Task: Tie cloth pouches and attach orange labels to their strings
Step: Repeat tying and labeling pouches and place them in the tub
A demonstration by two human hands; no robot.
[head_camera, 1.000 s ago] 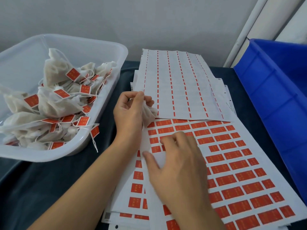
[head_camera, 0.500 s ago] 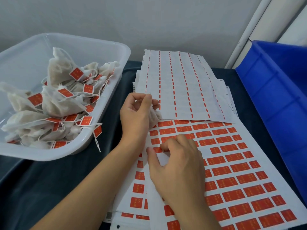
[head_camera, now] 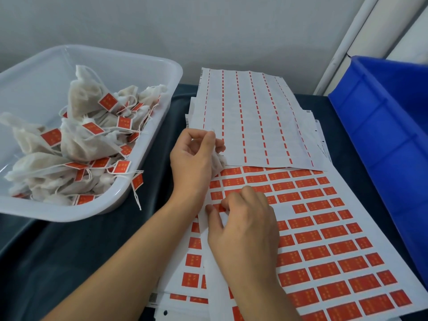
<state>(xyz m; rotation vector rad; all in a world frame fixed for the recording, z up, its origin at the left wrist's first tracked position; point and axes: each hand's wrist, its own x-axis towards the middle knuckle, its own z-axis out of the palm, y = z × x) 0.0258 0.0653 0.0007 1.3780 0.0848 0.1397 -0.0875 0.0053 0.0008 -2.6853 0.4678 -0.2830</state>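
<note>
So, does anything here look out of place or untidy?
One labelled pouch's string and orange label hang over the white tub's rim onto the dark cloth. The used label sheets lie fanned unevenly. Otherwise nothing stands out.

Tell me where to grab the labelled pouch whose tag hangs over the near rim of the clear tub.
Probably best by the string just above the orange tag, coming from the tub's near right outer side. Tag and string dangle free outside the rim over the dark cloth, clear of the pile. The pouch itself lies wedged among others, so fingers get little room there.
</note>
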